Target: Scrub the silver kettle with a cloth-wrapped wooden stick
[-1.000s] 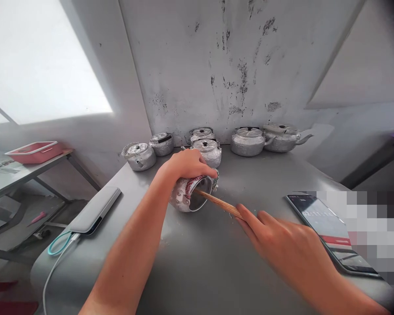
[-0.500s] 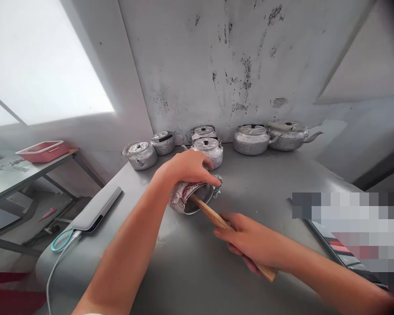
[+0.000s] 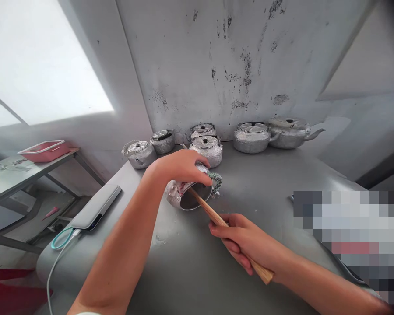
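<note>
A small silver metal kettle point(image 3: 174, 195) lies tipped on the grey table, its open mouth facing me. My left hand point(image 3: 187, 167) is closed over its upper side, beside a handle point(image 3: 218, 183) wrapped in green-and-white cord. In my right hand point(image 3: 238, 238) is a wooden stick point(image 3: 213, 215), held with the fingers wrapped round it. The stick's far end reaches into the kettle's mouth and is hidden there. Just behind the left hand stands a lidded silver kettle point(image 3: 207, 151).
More silver kettles, such as a large long-spouted one point(image 3: 289, 133), stand along the wall. A grey power bank point(image 3: 96, 205) with a cable lies at the left table edge. A pink basket point(image 3: 46, 152) sits on a side table. Something pixelated point(image 3: 357, 236) occupies the right.
The tipped kettle has shifted slightly left and turned, so its corded handle shows more. My right hand and the wooden stick have moved slightly left with it.
</note>
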Demonstrator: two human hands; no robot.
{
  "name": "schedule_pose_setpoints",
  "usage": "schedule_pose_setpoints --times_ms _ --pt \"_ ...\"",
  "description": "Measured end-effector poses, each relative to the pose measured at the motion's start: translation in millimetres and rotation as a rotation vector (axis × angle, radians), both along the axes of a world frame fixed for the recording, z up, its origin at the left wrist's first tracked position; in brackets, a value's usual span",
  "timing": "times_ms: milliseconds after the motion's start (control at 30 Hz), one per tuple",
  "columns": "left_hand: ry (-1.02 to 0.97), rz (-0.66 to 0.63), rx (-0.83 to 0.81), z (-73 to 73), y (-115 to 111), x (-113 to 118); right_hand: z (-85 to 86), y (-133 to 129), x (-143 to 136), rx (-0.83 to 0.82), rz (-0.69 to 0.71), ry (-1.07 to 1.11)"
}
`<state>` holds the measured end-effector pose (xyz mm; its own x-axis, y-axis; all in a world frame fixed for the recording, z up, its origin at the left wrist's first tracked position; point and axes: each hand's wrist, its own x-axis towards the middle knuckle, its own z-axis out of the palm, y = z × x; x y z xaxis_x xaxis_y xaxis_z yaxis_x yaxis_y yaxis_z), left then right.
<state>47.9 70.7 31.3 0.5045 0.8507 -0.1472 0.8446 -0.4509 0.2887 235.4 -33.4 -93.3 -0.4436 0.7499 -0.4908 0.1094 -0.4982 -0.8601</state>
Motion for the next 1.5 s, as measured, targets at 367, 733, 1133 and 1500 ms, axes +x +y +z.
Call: schedule_pose_setpoints --times_ms 367,733,1133,1500 --pt "0.032 0.025 -0.039 4.6 3.4 -10.1 5.0 -1.6 1.1 -0.06 -0.041 0.099" --pt "-0.008 0.024 -0.123 2.1 8.7 -10.2 4.7 4.2 2.7 -0.019 0.007 0.121" --pt "-0.037 -0.002 -0.097 -0.5 12.7 -9.6 1.0 4.3 4.2 -0.047 -0.04 0.077" --pt "-0.03 -0.035 -0.118 2.3 13.0 -14.3 1.5 5.2 9.6 -0.01 0.058 -0.151"
